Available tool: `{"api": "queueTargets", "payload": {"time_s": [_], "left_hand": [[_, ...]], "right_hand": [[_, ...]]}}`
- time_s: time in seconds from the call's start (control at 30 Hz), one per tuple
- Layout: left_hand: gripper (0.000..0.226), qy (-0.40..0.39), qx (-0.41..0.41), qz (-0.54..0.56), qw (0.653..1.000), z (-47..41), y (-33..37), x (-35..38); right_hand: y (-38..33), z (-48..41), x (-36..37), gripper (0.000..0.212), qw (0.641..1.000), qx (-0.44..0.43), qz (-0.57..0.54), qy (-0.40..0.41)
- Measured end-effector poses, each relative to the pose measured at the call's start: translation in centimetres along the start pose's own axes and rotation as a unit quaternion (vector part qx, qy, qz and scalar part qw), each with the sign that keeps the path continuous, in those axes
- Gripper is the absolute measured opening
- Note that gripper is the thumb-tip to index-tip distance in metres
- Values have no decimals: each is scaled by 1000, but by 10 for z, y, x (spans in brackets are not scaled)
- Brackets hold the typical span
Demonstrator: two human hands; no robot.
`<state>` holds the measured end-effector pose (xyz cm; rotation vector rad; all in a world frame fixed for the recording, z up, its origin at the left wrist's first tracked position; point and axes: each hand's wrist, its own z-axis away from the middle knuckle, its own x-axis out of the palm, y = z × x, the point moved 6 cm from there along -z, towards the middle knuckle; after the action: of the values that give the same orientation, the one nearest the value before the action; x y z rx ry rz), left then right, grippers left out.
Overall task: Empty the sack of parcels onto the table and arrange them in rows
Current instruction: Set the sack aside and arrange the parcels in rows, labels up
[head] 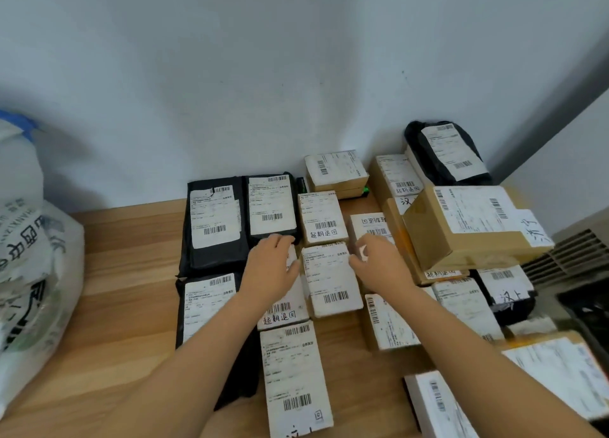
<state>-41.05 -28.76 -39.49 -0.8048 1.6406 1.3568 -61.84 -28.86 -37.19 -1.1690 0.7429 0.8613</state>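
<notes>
The white woven sack (26, 256), printed with black characters and tied with blue at its top, sits at the left edge of the frame on the wooden bench (115, 305), well apart from the parcels. These fill the centre and right of the frame against a pale wall (230, 75).

Two black poly mailers (214, 223) lie side by side at upper centre, with a third black mailer (207, 305) below them. To their right are small white-labelled boxes in rough columns. At the right, a brown cardboard box (461, 226) rests tilted on other parcels, and a black bag parcel (448, 151) sits on the stack behind it. A long labelled parcel (293, 378) lies at lower centre.

Both hands flank a small labelled box (331, 279) at the middle of the frame. The left hand (273, 266) lies palm down with relaxed, slightly bent fingers over a parcel with red handwriting (283, 312), its thumb at the small box's left edge. The right hand (379, 263) has bent fingers at the box's right edge; the blur makes it impossible to tell whether it grips the box or only touches it.
</notes>
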Motion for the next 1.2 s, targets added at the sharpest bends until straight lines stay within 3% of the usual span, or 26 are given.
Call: {"api": "queueTargets", "payload": {"time_s": [0.23,0.37,0.43,0.57,0.77,0.83,1.1,1.2], "left_hand": [[53,-23,-89,72,993,-90,9,-2],[60,-54,-166,161,971,-141,10,13],[52,-48,-186,219,957,-161,13,19],[53,-37,-203,281,937,-178,25,27],[44,91,-189,395,894,-159,36,8],[52,119,-194,425,876,-146,38,-7],[55,165,-176,393,887,-57,10,-57],[52,157,-172,443,866,-13,-7,-71]], "right_hand": [[-2,-96,-28,46,992,18,-112,54],[-1,-145,-36,59,975,75,-187,90],[3,-165,-34,68,965,117,-221,78],[10,-188,-19,44,946,123,-293,63],[13,-154,-41,35,889,114,-414,158],[9,-138,-48,34,880,92,-434,170],[-44,-77,-38,45,881,32,-465,85],[-70,-50,-29,42,881,-9,-469,55]]}}
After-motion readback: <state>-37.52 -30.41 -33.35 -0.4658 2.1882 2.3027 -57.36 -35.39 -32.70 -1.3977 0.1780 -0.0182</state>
